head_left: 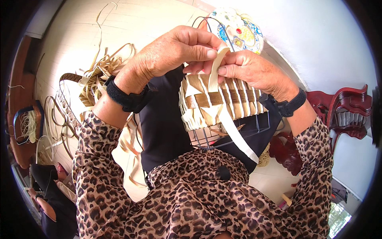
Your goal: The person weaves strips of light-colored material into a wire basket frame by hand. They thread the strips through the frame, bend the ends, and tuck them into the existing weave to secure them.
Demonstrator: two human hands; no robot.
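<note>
A partly woven basket (238, 99) with a dark wire frame rests on my lap; cream and brown strips cover its upper part, and bare wires show below. Above its far edge, a pale flat strip (215, 71) stands up, its tip bent over. My left hand (177, 49) pinches this strip near the top between thumb and fingers. From the other side, my right hand (256, 73) holds it lower down, thumb against its edge; some fingertips are hidden behind the basket. Another white strip (238, 137) hangs from the basket's front toward my right thigh.
Loose tangled strips (105, 71) lie on the floor at left. Past the basket is a round floral-patterned thing (238, 32) beside the white wall (318, 44). Dark red carved wooden furniture (346, 109) stands at right. Another person (51, 199) sits at lower left.
</note>
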